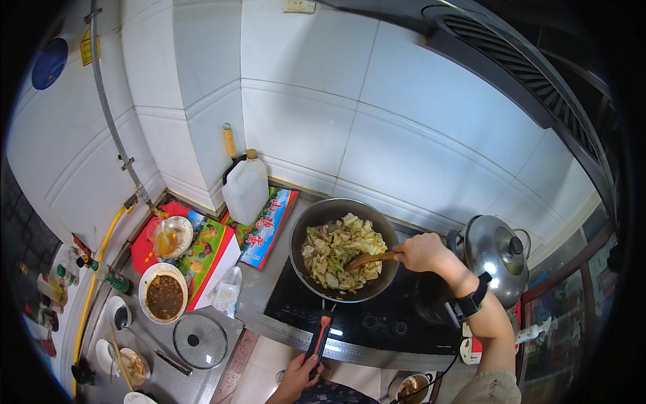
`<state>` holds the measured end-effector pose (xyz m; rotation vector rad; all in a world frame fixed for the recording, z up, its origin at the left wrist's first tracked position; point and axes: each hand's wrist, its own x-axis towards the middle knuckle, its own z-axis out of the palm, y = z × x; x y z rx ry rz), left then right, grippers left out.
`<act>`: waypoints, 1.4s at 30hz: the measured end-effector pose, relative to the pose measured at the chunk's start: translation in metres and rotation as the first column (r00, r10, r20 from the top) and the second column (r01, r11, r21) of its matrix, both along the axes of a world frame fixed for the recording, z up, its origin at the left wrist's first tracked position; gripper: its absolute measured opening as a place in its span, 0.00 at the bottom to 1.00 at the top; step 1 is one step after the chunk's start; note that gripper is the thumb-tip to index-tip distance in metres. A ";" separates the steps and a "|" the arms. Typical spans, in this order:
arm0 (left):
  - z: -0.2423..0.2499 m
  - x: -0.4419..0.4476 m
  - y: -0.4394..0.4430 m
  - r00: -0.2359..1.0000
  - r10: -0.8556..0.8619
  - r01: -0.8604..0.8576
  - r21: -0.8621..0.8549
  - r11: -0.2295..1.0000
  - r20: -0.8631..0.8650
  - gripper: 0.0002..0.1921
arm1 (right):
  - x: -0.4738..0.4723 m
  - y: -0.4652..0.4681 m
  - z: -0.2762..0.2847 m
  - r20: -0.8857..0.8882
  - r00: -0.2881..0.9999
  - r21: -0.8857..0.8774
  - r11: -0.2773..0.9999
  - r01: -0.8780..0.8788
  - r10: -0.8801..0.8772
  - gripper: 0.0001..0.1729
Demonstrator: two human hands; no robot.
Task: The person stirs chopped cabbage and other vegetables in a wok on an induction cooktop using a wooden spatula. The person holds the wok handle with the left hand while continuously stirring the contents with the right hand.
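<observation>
A dark frying pan (298, 222) sits on the black glass hob (348, 328), full of chopped cabbage (343, 252) with browned bits. My left hand (300, 376) grips the pan's black and red handle (321, 336) at the hob's front edge. In my right hand (421, 252) is a wooden spatula (371, 258), its blade among the cabbage on the pan's right side. A dark watch (470, 304) is on my right wrist.
At right stands a large lidded steel pot (497, 262). Left of the hob are a glass lid (200, 341), a bowl of brown sauce (143, 290), a white plastic jug (247, 189), a green bottle (113, 279) and a ladle (121, 317). The range hood (489, 81) hangs at upper right.
</observation>
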<state>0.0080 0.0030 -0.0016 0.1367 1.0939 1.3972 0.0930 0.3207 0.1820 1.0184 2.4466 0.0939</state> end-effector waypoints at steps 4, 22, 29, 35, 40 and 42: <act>-0.002 0.000 -0.001 1.000 0.024 -0.024 0.027 0.999 0.013 0.11 | 0.008 0.014 0.024 -0.120 0.992 0.030 0.999 0.033 -0.030 0.16; -0.001 -0.002 0.001 1.000 0.002 -0.002 0.008 1.000 0.015 0.12 | 0.001 0.031 0.020 -0.215 0.971 0.038 0.993 0.113 -0.103 0.22; -0.006 0.000 0.001 0.999 0.013 -0.012 0.013 1.000 -0.046 0.12 | -0.072 0.056 -0.033 -0.293 0.951 0.099 0.986 0.138 -0.104 0.23; -0.008 0.001 0.000 0.999 0.003 -0.003 -0.011 1.000 0.043 0.10 | -0.042 0.028 0.006 -0.098 0.994 -0.041 0.999 0.035 -0.039 0.19; -0.008 -0.002 -0.002 0.999 -0.024 0.023 0.024 0.999 0.033 0.09 | -0.002 -0.007 0.038 -0.042 0.999 -0.022 0.999 0.031 -0.031 0.17; -0.007 -0.003 -0.003 0.999 -0.034 0.032 0.031 0.999 0.039 0.09 | 0.008 -0.013 0.053 -0.058 0.998 -0.019 1.000 0.017 -0.018 0.18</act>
